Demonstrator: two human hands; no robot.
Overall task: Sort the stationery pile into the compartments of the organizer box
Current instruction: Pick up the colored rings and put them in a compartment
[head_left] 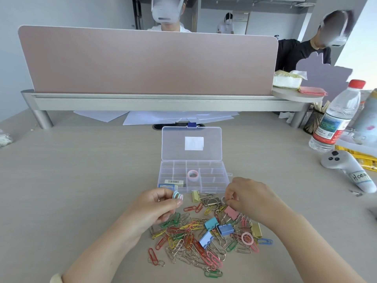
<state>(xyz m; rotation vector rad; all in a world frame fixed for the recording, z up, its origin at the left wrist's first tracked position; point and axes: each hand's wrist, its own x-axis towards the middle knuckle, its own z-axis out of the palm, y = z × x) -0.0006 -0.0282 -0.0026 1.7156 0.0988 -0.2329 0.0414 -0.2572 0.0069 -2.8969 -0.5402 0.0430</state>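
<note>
- Head view looks down at a light wood desk [81, 180] with a clear organizer box [192, 176] in the middle, its lid [191, 142] open and lying flat behind it
- One middle compartment of the box holds a pink tape roll [192, 175]
- A front left compartment holds a white eraser [174, 182] with a bar code on it
- Just in front of the box lies the stationery pile [204, 235], a big mix of paper clips in many colors and some binder clips
- In the pile you can see blue binder clips [225, 229], a pink binder clip [231, 212], yellow binder clips [256, 229] and a pink ring [247, 238]
- The left hand [155, 207] holds a few small rings [177, 195], blue and pink, pinched between thumb and fingers, just in front of the box's left corner
- The right hand [248, 197] is curled over the far right side of the pile, near the box's right corner, with fingertips pinched together at a small ring [223, 199]; I cannot tell if it really holds it
- A water bottle [336, 117] with a red cap stands far to the right, and a gray controller [346, 170] lies near it
- A pink divider wall [149, 62] stands behind the desk
</note>
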